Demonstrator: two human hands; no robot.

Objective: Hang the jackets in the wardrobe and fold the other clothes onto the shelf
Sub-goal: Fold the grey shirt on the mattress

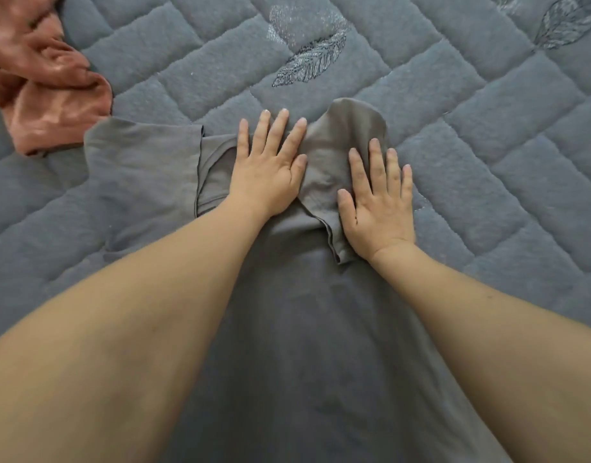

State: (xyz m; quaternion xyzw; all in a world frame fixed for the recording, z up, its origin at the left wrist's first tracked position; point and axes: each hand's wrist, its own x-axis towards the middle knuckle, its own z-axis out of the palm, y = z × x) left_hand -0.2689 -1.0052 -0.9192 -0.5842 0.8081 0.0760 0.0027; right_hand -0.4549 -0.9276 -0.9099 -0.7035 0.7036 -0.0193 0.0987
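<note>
Your left hand (269, 172) and right hand (379, 202) lie flat, fingers straight, pressing the grey shirt (287, 329) spread on the bed (487, 162) beneath them. A folded sleeve sits between your hands; a pink garment (43, 95) lies well off beyond your left hand.

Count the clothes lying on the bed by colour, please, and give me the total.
Grey: 1, the grey T-shirt, spread on the quilted bed cover, with the left hand and right hand pressed flat on it.
Terracotta pink: 1, the crumpled pink garment, top left.
Total: 2
</note>
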